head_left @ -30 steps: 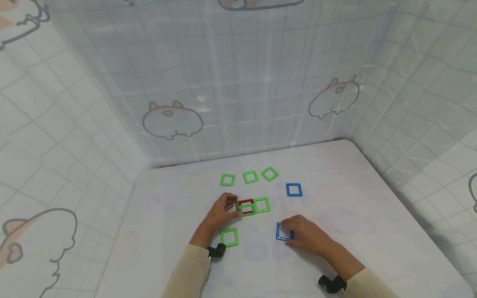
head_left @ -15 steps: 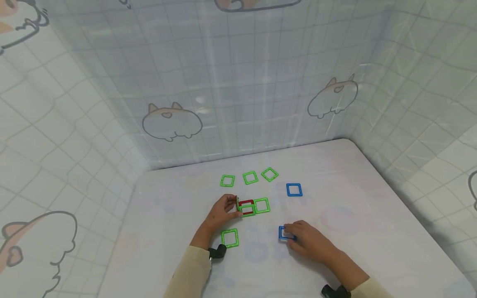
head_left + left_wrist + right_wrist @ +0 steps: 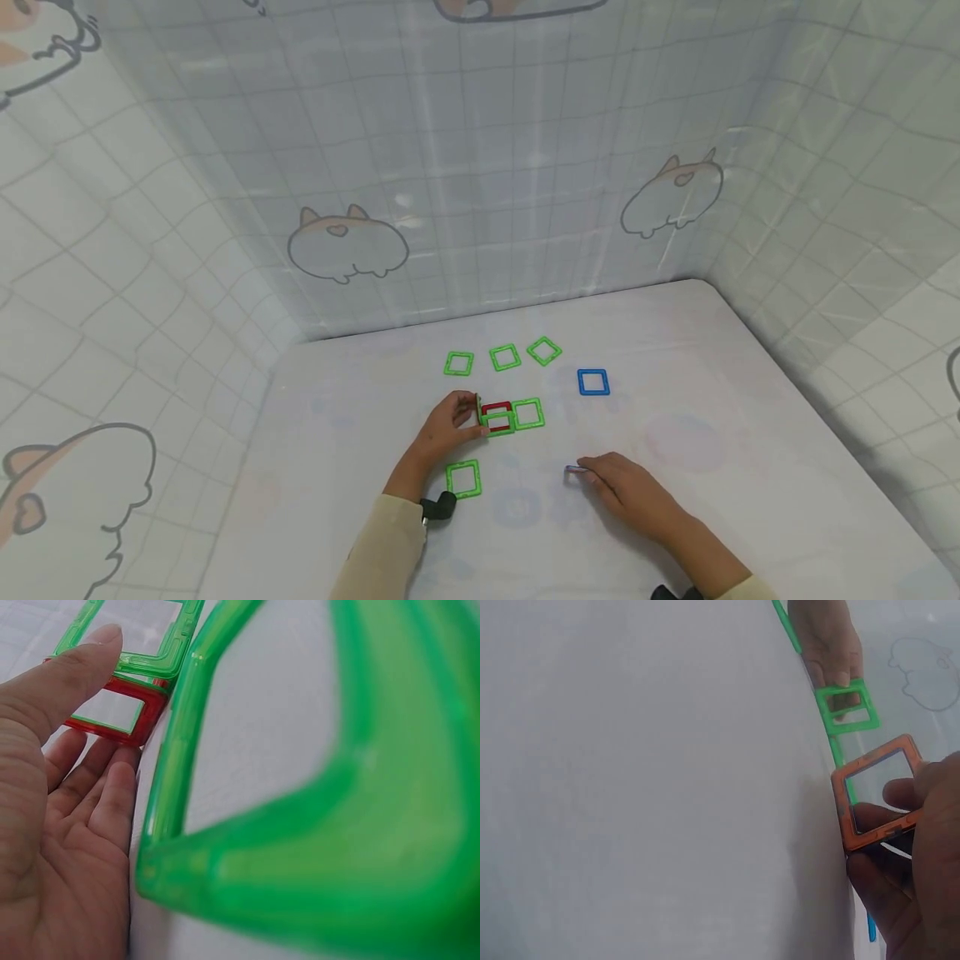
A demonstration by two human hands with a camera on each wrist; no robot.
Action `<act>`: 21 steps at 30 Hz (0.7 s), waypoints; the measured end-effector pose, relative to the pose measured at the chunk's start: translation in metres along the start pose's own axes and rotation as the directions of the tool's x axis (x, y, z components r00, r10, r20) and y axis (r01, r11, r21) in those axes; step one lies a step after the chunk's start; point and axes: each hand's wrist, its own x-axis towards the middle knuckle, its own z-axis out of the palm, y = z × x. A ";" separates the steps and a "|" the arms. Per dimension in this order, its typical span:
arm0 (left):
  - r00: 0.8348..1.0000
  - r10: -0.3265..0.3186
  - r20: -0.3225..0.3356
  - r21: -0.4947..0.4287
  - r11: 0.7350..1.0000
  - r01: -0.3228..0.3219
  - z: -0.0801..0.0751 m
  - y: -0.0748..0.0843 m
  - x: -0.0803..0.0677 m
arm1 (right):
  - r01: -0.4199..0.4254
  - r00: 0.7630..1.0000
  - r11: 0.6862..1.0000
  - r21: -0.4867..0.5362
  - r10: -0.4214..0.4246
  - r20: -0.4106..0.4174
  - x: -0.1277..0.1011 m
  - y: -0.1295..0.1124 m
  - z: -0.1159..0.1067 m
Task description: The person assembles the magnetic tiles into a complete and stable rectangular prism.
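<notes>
My left hand [image 3: 441, 433] grips the left side of a small structure of square magnetic tiles. A red tile [image 3: 495, 407] shows behind a standing green tile [image 3: 501, 432], and another green tile [image 3: 540, 412] adjoins them on the right. In the left wrist view the thumb lies across the green frame, with the fingers beside the red one [image 3: 152, 709]. My right hand [image 3: 633, 493] pinches a square magnetic tile [image 3: 573, 469], seen edge-on from the head. Its face looks orange with a blue inner edge in the right wrist view, where fingers show through the opening.
Near my left wrist lies a green tile [image 3: 463, 495], which looms large in the left wrist view. Farther back are three green tiles, including a tilted one [image 3: 556, 348], and a blue tile [image 3: 592, 392]. A patterned curtain [image 3: 480, 167] encloses the white table [image 3: 712, 375].
My right hand has lifted the tile and turned it from showing its blue face to edge-on, shifting slightly right. The left hand keeps its grip on the structure.
</notes>
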 end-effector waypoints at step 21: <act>1.000 0.004 -0.008 0.012 1.000 -0.004 0.002 -0.001 -0.001 | -0.070 0.997 0.978 0.199 0.061 0.049 0.007 0.009 -0.015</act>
